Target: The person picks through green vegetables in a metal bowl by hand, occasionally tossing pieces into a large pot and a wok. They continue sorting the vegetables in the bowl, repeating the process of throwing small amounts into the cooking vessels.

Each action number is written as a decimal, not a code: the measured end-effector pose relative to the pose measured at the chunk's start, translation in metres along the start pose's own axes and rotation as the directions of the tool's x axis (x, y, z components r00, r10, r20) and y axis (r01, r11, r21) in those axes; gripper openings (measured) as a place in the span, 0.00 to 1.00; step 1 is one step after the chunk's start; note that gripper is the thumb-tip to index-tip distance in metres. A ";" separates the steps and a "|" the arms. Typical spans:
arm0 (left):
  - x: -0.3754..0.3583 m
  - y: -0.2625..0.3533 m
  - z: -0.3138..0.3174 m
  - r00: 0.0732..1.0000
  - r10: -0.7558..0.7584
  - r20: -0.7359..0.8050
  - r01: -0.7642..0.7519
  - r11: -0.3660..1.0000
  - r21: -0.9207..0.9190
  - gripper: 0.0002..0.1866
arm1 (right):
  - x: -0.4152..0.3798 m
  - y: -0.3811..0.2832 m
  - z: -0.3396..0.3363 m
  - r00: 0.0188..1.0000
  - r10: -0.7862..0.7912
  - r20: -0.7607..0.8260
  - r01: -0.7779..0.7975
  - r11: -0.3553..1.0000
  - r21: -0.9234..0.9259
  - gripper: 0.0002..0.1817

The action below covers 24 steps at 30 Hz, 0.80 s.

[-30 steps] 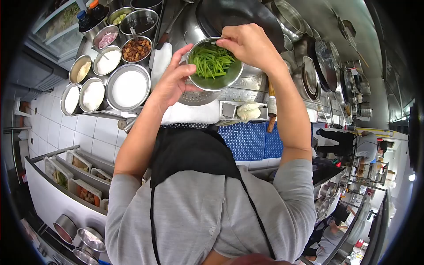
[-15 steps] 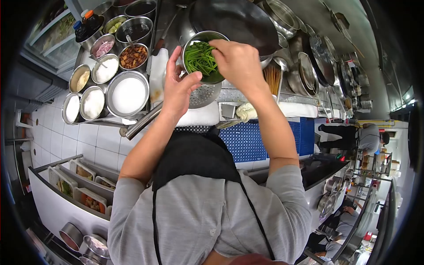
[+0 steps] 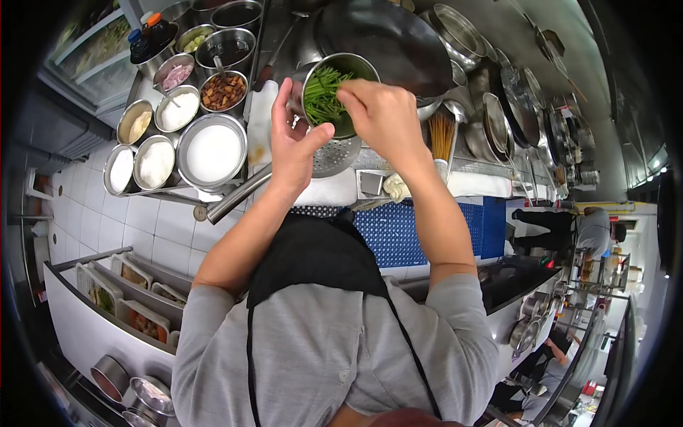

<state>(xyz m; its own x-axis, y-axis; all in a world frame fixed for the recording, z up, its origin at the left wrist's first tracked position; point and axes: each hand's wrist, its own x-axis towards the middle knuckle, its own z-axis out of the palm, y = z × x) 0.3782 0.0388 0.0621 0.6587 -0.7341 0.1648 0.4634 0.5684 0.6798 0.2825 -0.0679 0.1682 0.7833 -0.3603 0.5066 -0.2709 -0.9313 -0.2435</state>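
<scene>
A metal bowl (image 3: 366, 67) with cut green stalks (image 3: 326, 92) in it is tilted in front of the big dark wok (image 3: 384, 35). My left hand (image 3: 295, 139) is wrapped round the bowl's left and lower side, thumb and fingers spread around it. My right hand (image 3: 384, 117) reaches over the bowl's right rim, its fingers pinched together at the green stalks. Below the bowl lies a perforated ladle (image 3: 338, 156), its thick handle pointing down and left, partly behind my left hand.
Containers of white powder (image 3: 213, 149), brown cubes (image 3: 223, 92) and dark liquid (image 3: 226, 48) stand on the left. Skewers or bamboo sticks (image 3: 441, 135) and hanging pans (image 3: 519, 107) are at the right. Two other people (image 3: 596, 231) are farther off right.
The view has shifted slightly, so the counter sits a little further right. The bowl's opening shows a bit more bare metal, and my right fingers remain at the green stalks.
</scene>
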 end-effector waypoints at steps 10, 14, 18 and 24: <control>-0.005 0.000 0.003 1.000 0.004 0.010 -0.003 0.997 -0.077 0.55 | -0.009 -0.019 0.007 0.938 0.133 0.319 -0.072 0.978 -0.195 0.10; -0.009 0.000 0.003 0.999 -0.042 0.005 0.042 0.989 -0.145 0.54 | -0.016 -0.021 -0.003 0.956 0.146 0.254 -0.118 0.986 -0.120 0.11; -0.009 0.001 -0.004 0.999 -0.031 -0.010 0.029 0.986 -0.166 0.53 | -0.027 -0.024 -0.018 0.948 0.170 0.268 -0.161 0.985 -0.055 0.09; -0.017 -0.002 0.001 1.000 0.031 0.001 -0.031 0.994 -0.106 0.56 | -0.023 -0.012 -0.013 0.982 0.157 0.104 -0.138 0.976 -0.168 0.09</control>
<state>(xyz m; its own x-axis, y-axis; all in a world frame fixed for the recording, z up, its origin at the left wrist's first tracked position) 0.3661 0.0499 0.0586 0.6724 -0.7162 0.1866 0.5028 0.6271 0.5949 0.2607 -0.0495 0.1706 0.7849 -0.4942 0.3738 -0.4667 -0.8683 -0.1681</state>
